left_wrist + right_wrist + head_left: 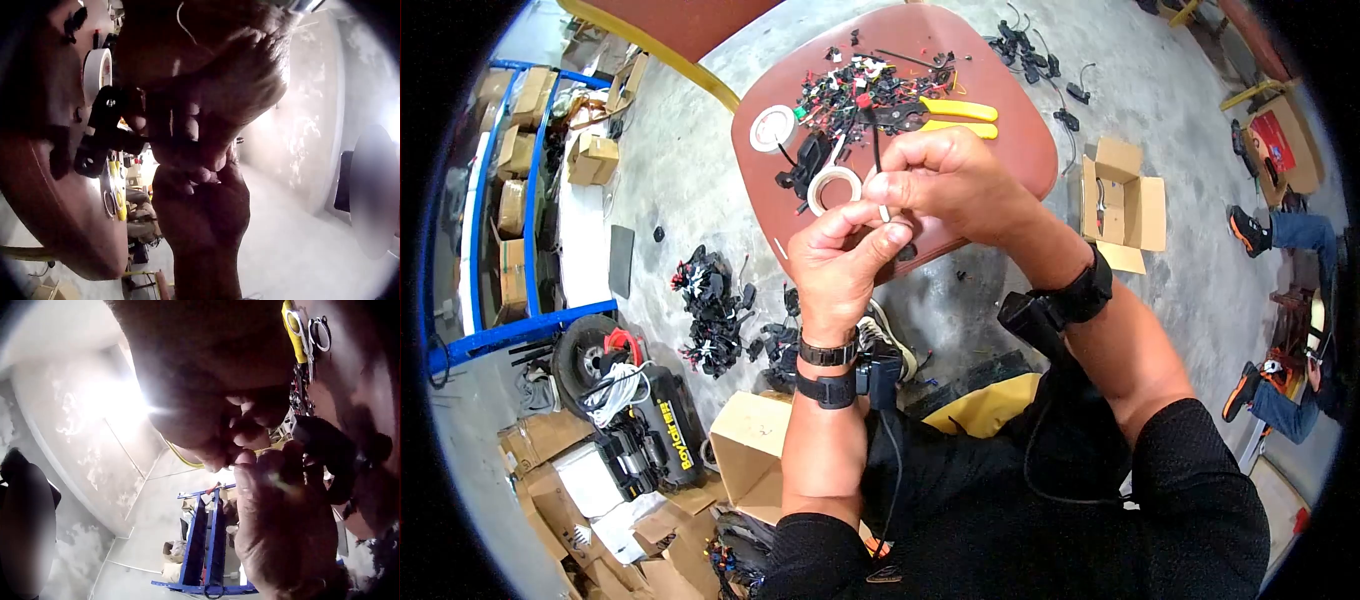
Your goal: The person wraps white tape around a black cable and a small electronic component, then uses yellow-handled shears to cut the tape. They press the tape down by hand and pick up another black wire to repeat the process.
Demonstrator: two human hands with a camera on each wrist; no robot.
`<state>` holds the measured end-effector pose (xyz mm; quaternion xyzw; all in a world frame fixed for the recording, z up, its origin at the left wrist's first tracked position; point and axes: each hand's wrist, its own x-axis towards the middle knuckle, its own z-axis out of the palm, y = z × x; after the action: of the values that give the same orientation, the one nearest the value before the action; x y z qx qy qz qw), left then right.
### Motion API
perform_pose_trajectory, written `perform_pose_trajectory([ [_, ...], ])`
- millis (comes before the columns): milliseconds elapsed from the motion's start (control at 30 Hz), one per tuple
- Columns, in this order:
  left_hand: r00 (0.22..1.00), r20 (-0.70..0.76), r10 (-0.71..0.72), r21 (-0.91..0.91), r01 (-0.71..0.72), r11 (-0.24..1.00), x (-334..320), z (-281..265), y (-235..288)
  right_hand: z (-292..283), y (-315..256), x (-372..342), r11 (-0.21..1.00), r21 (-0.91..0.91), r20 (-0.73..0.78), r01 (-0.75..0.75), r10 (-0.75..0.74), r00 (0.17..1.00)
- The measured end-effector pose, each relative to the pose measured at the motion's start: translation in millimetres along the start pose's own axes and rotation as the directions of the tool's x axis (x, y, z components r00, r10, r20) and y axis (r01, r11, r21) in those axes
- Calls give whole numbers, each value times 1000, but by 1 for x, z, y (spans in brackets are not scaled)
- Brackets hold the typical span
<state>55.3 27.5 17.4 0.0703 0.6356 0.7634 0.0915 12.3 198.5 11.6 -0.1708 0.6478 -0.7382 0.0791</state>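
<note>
Black, thin cable (876, 140) with a red tip rises from the fingers, above the near part of a reddish-brown, rounded seat-like top (1022, 95). The right hand (955, 185) pinches its lower end with thumb and curled fingers; the left hand (838, 255) meets it, thumb and forefinger closed on a small white piece (885, 213) at the fingertips. Whether that piece wraps the cable or only lies against it, I cannot tell; both wrist views are too dark there.

Work on this cable looks partway along: cable and white piece are together, but no finished join shows. A heap of small black, red and green connectors (840, 98) and a black plastic part with a lead (808, 158) probably remain to be handled, though which are finished is unclear.

Toward the left, room is tight: a white ring-shaped roll of tape (817, 192) lies just beside the left fingers. Beyond the right knuckles lie yellow-handled metal pliers (960, 108), their handles pointing right. More open room lies between those handles and the right rim; the near edge passes beneath the hands, so a dropped piece could fall to the grey concrete floor (960, 325).
</note>
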Motion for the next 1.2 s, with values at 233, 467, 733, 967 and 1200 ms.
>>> perform_pose_trajectory([
  [233, 1000, 12, -9, 19, 9, 1000, 1, -2, 0, 0, -4, -1, 970, 179, 21, -163, 162, 987],
  [467, 988, 49, -147, 80, 142, 987, 1, -15, -3, 1, -5, -2, 972, 135, 107, -195, 181, 978],
  [733, 974, 123, -190, -68, 199, 978, 2, -16, -4, 0, -8, -2, 972, 121, 168, -199, 177, 970],
  [967, 984, 82, -161, -104, 169, 980, 0, -15, -5, 0, -9, -1, 966, 147, 145, -211, 190, 971],
  [1200, 993, 59, -102, -68, 106, 992, 0, -12, -6, 1, -20, -4, 948, 144, 110, -283, 268, 957],
])
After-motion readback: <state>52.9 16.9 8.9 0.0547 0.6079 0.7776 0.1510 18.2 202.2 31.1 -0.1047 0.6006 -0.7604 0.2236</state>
